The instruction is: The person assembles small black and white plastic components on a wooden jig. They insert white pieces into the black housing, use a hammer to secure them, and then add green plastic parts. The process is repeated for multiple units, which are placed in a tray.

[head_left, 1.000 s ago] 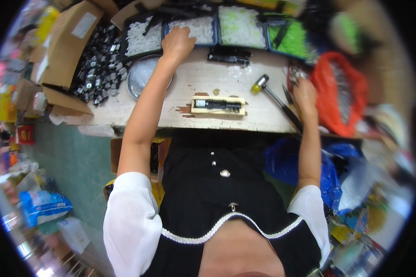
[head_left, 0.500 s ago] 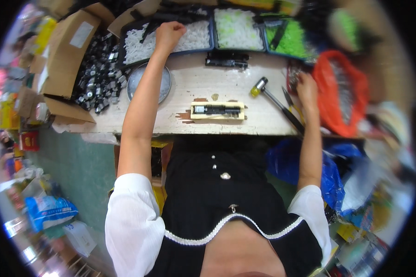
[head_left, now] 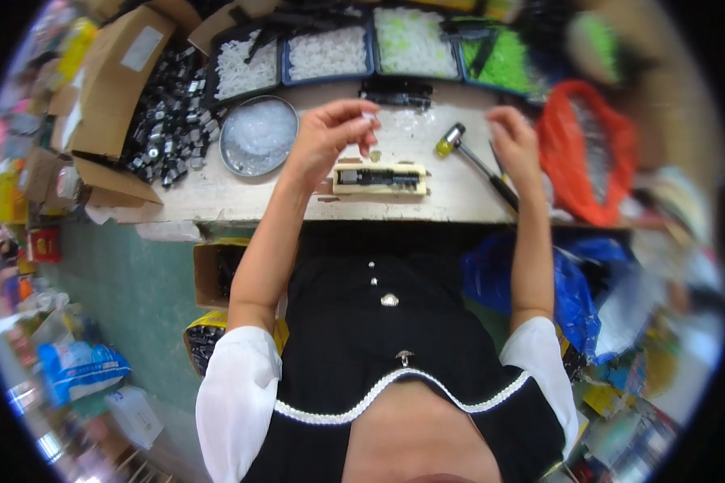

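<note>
My left hand (head_left: 330, 138) is raised over the bench between the round metal dish and the fixture, its thumb and fingers pinching a small white plastic piece (head_left: 369, 117). Below and to its right, a cream holding block (head_left: 417, 188) lies on the bench with a black and silver part (head_left: 374, 177) set in it. My right hand (head_left: 514, 145) hovers near the hammer (head_left: 479, 163), fingers curled together; whatever is in them is hidden. The hammer, with its yellow tip and black grip, lies slantwise to the right of the block.
At the back stand trays of small parts: white pieces (head_left: 327, 55), pale green and white pieces (head_left: 411, 40), and green pieces (head_left: 503, 63). A cardboard box (head_left: 119, 88) spills metal parts (head_left: 169, 133) at left. The round dish (head_left: 258, 135) holds clear bits. A red bag (head_left: 620, 161) sits at right.
My left hand has come back from the white parts tray toward the block with a small white piece. My right hand has lifted away from the small container beside the red bag, slightly left.
</note>
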A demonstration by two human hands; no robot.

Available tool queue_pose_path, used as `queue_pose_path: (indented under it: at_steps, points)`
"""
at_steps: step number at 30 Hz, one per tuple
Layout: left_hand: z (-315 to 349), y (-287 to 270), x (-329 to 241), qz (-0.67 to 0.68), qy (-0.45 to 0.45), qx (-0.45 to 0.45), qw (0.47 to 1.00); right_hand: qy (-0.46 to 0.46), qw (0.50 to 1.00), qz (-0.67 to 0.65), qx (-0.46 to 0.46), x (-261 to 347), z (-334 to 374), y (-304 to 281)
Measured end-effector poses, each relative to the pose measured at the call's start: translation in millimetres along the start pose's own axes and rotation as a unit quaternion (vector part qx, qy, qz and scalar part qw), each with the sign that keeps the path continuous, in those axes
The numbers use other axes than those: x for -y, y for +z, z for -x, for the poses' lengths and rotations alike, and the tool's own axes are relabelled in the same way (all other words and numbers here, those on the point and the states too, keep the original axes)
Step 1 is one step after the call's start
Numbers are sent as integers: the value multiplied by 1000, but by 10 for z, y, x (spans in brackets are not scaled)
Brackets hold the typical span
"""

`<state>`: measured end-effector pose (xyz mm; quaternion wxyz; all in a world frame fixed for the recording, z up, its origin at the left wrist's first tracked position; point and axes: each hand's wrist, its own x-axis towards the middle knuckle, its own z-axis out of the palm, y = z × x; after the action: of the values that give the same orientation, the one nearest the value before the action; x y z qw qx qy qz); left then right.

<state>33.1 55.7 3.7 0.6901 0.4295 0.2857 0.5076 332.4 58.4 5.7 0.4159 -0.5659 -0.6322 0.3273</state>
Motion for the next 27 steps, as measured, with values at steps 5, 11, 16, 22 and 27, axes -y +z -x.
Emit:
queue_pose_path:
  at_steps: [5,11,16,22,27]
  points:
    - [332,135,280,-13,-47,4,999,-152,977,-23,150,613,203,566]
    - [446,144,272,-16,-60,0,998,-229,955,5,189,657,215,837]
    - [433,151,262,-21,-67,6,997,-245,952,8,184,639,222,880]
    - [420,153,263,-34,-70,-4,997,-255,942,62,208,654,199,895]
    - [417,138,288,-31,-47,-35,998,-278,927,98,233,669,168,990]
